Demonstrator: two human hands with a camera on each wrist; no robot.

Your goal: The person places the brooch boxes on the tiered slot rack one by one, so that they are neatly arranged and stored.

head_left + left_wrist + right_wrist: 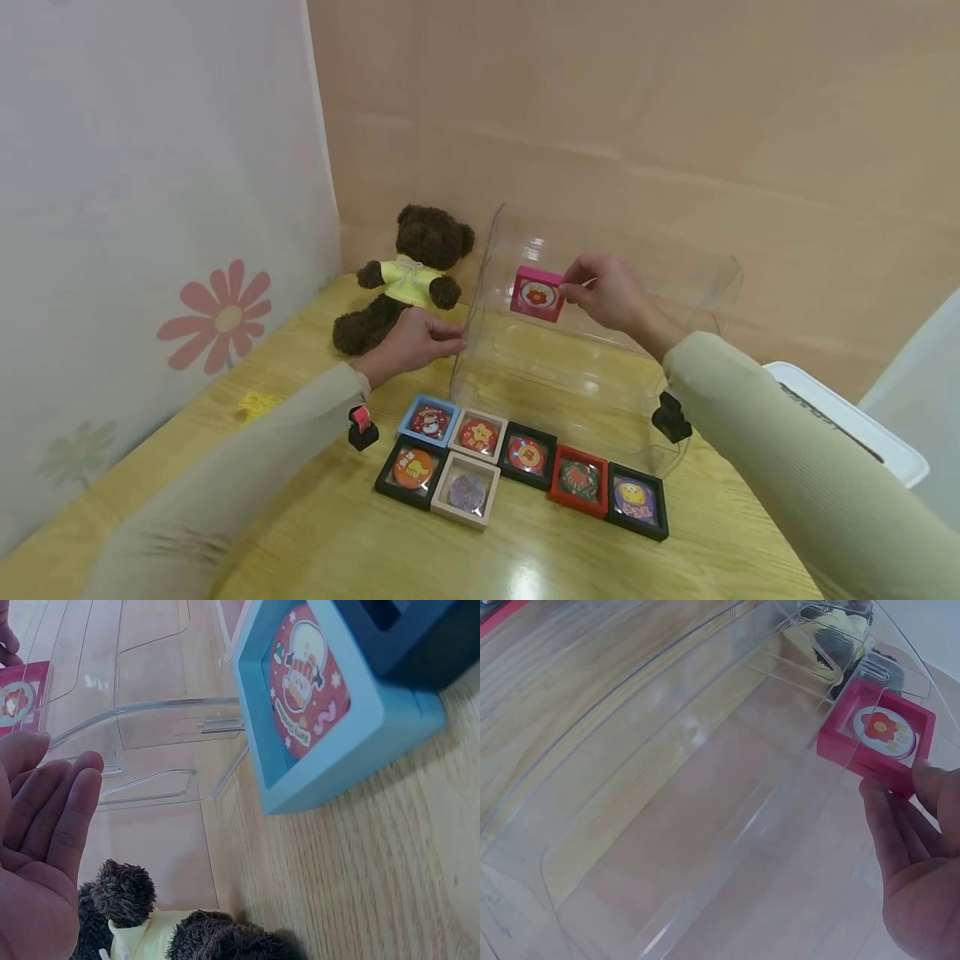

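Frame (537,294) (pink) in right hand (609,293)

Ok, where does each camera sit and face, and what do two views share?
Head: on the person's head, facing forward and down at the clear plastic rack and brown plush bear; left hand, right hand and beige sleeves show.
Left wrist: on that wrist, facing the light-blue square frame and the rack; left hand shows, with a bit of the right at the edge.
Right wrist: on that wrist, facing across the rack; only the right hand shows.
Shared: both wrist views show the pink square frame.
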